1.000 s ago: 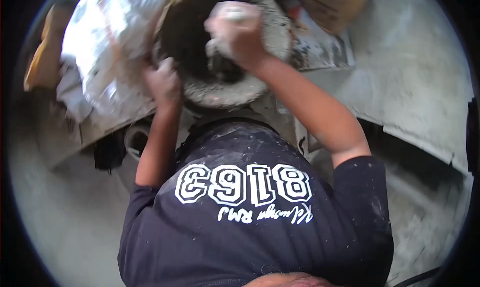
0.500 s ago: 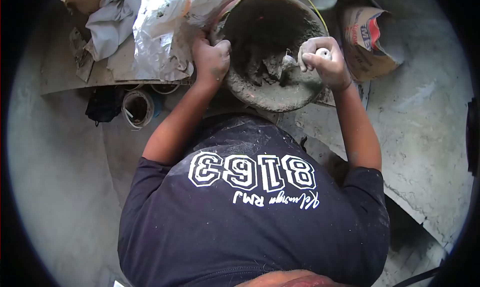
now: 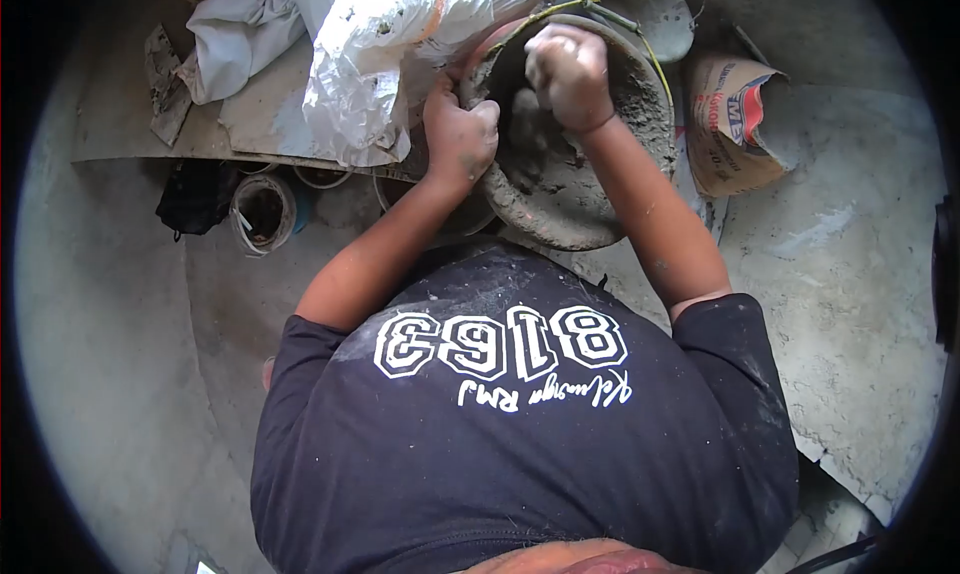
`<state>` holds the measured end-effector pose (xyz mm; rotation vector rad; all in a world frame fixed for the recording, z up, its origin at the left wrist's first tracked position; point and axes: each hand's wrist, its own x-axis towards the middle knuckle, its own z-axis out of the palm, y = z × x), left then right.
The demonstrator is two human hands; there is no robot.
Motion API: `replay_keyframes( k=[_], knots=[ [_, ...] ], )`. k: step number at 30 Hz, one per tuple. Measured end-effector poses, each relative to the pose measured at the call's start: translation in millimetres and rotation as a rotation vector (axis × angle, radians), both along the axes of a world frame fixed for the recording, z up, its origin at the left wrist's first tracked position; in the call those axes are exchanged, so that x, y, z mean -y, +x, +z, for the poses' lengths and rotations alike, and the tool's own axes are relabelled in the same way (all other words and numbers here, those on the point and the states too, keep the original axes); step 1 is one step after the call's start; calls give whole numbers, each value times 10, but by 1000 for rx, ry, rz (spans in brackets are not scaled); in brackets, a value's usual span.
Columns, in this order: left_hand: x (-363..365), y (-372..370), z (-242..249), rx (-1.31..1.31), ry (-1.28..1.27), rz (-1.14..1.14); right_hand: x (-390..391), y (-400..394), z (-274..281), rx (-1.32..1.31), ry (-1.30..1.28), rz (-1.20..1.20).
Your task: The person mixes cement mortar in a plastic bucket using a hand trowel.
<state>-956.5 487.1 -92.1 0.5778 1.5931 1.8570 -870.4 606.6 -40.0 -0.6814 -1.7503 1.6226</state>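
- Left hand [image 3: 462, 136]: curled tight over left rim of bucket [image 3: 565, 242], knuckles up; fingertips not visible.
- Right hand [image 3: 570, 74]: clenched, a bit blurred, above the bucket's mouth; apparently round a tool [image 3: 528, 119], whose grey end seems to show just below the fist. Handle hidden, tool type can't tell.
- Bucket: straight ahead of the torso, slightly right of centre, between the forearms. Mouth roughly round, no clear long axis. Right hand is nearer its middle, reaching in over the right near rim; left stays at the edge.
- Grey mix [image 3: 530, 196]: inside, coating the near wall; depth can't tell.
- Wire-like handle [image 3: 550, 12]: along the far rim.
- White plastic sheet [image 3: 365, 74]: just beyond left hand, left of bucket.
- Printed paper bag [image 3: 735, 124]: right of bucket, apart from right hand.
- Small pail [image 3: 293, 212]: farther left, beside dark cloth [image 3: 192, 199].
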Motion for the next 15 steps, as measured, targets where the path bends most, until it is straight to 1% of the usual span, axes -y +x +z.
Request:
replay_keyframes(
  k=[1,2,4,5,7,8,9,10,12,14,15],
  knots=[
    [-2,0,20,4,6,5,-68,-28,101,-109,-22,13],
    [3,7,50,8,20,9,-196,-54,21,-277,-95,-61],
    [12,32,68,11,37,4,-336,-62,78,-381,-145,-181],
    [8,13,52,-7,40,-5,-367,9,117,-382,-146,-211],
    [-4,9,35,-28,47,-8,-135,218,452,-426,-88,-147],
    [-12,17,19,31,67,-9,-51,307,590,-445,-71,-107],
    [-15,28,27,90,84,-11,-91,376,557,-559,-38,-42],
    [-13,19,40,92,83,-10,-110,399,510,-604,55,56],
    [11,13,88,20,65,-30,-79,387,421,-537,100,8],
    [23,27,143,40,45,-33,-97,393,276,-512,109,-16],
    [23,29,144,63,24,-29,-106,386,220,-471,99,20]
  ],
)
